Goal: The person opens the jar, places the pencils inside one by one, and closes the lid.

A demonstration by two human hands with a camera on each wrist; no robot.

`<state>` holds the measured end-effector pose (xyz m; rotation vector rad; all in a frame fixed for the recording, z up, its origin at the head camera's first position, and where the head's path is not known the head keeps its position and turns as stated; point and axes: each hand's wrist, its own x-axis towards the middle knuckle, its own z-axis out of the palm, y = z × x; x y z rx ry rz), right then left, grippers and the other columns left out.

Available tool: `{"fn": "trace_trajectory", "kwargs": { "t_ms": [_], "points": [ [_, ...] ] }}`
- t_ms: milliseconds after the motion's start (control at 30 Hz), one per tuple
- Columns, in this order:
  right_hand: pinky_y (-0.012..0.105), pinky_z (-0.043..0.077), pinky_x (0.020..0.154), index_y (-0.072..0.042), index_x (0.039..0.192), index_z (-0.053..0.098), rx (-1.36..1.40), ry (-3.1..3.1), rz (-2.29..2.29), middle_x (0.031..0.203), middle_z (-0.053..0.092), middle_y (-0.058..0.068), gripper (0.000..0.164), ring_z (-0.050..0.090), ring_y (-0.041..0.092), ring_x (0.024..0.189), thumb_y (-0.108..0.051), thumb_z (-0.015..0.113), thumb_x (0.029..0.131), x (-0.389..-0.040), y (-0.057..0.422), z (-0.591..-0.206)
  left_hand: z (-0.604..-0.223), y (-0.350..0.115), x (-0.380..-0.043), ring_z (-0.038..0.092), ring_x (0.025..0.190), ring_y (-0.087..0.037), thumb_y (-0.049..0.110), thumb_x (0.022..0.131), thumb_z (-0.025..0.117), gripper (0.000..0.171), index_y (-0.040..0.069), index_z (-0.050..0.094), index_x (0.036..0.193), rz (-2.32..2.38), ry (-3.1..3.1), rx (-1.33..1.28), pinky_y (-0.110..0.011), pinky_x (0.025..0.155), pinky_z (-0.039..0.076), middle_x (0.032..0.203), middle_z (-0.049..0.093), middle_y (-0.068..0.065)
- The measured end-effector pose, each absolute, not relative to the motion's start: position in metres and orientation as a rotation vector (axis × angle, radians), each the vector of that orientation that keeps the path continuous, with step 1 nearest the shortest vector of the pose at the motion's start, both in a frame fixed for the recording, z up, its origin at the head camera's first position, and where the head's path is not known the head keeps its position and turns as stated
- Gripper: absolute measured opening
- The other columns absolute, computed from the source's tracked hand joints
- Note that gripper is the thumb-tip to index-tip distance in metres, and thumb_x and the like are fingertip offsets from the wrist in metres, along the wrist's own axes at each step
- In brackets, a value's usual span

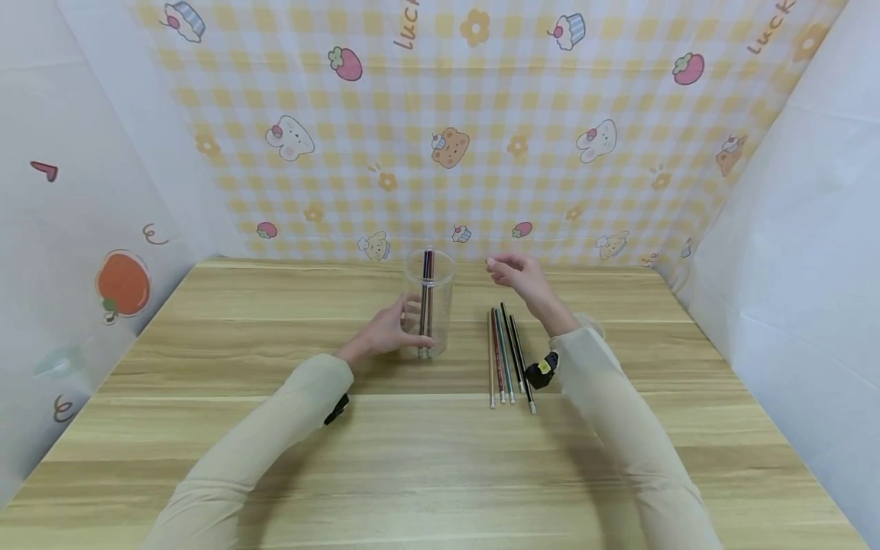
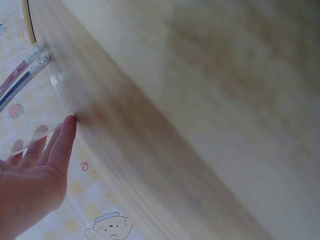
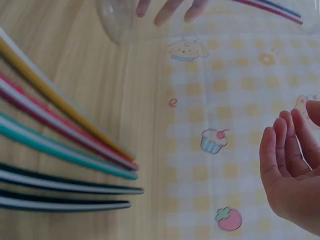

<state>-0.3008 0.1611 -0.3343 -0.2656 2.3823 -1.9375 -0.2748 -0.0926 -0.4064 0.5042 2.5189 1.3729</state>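
Observation:
A tall clear plastic cup (image 1: 443, 321) stands upright toward the back of the table, with two dark pencils (image 1: 429, 294) in it, eraser ends down. My left hand (image 1: 390, 330) grips the cup low on its left side, thumb across the front and fingers round the back. In the left wrist view, the pencils' eraser ends (image 2: 43, 59) show through the cup wall. My right hand (image 1: 524, 279) is raised right of the cup, fingers bent loosely and holding nothing. Below it on the table lie several loose pencils (image 1: 505, 357), yellow, red, teal and black, erasers toward me.
The wood-grain table (image 1: 412, 473) ends at a yellow checked cloth backdrop (image 1: 440, 99) just behind the cup. White cloth walls (image 1: 804, 214) close in both sides. A pale round item (image 1: 593, 325) is half hidden behind my right sleeve.

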Motion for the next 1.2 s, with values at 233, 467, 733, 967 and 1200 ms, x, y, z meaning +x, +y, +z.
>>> {"fn": "trace_trajectory", "kwargs": {
  "t_ms": [233,467,733,967,1200],
  "points": [
    [0.032,0.043,0.086,0.009,0.117,0.045,-0.182,2.298,-1.907,0.113,0.048,0.023,0.041,0.050,0.022,0.090,-0.021,0.053,0.089,-0.302,0.180,-0.353,-0.406,-0.093,-0.275,0.041,0.113,-0.030,0.034,0.064,0.078,0.087,0.014,0.027,0.131,1.360,2.528,0.503,-0.044,0.093,0.033,0.125,0.044,-0.015],
    [0.037,0.043,0.085,0.010,0.120,0.043,-0.058,2.291,-1.834,0.111,0.050,0.025,0.040,0.050,0.036,0.100,-0.015,0.051,0.090,-0.303,0.195,-0.371,-0.406,-0.093,-0.274,0.044,0.111,-0.030,0.035,0.063,0.079,0.086,0.014,0.029,0.130,1.392,2.514,0.531,-0.044,0.092,0.035,0.124,0.044,-0.013],
    [0.036,0.045,0.082,0.010,0.120,0.044,0.033,2.302,-1.711,0.111,0.051,0.027,0.036,0.057,0.028,0.088,-0.008,0.050,0.089,-0.303,0.209,-0.389,-0.407,-0.093,-0.274,0.043,0.111,-0.029,0.036,0.062,0.079,0.085,0.015,0.030,0.129,1.390,2.517,0.532,-0.044,0.092,0.035,0.124,0.045,-0.013],
    [0.027,0.051,0.068,0.012,0.117,0.045,0.040,2.321,-1.637,0.107,0.053,0.027,0.033,0.059,0.014,0.067,-0.003,0.051,0.087,-0.304,0.214,-0.399,-0.407,-0.093,-0.275,0.043,0.111,-0.030,0.034,0.063,0.079,0.084,0.016,0.030,0.129,1.388,2.511,0.525,-0.044,0.092,0.034,0.124,0.044,-0.012],
    [0.024,0.051,0.057,0.011,0.109,0.050,0.058,2.440,-1.471,0.090,0.060,0.017,0.027,0.057,0.013,0.059,-0.002,0.054,0.085,-0.305,0.212,-0.404,-0.405,-0.093,-0.274,0.042,0.112,-0.030,0.032,0.064,0.079,0.083,0.015,0.030,0.129,1.394,2.502,0.528,-0.045,0.093,0.034,0.124,0.044,-0.012]
  ]
}}
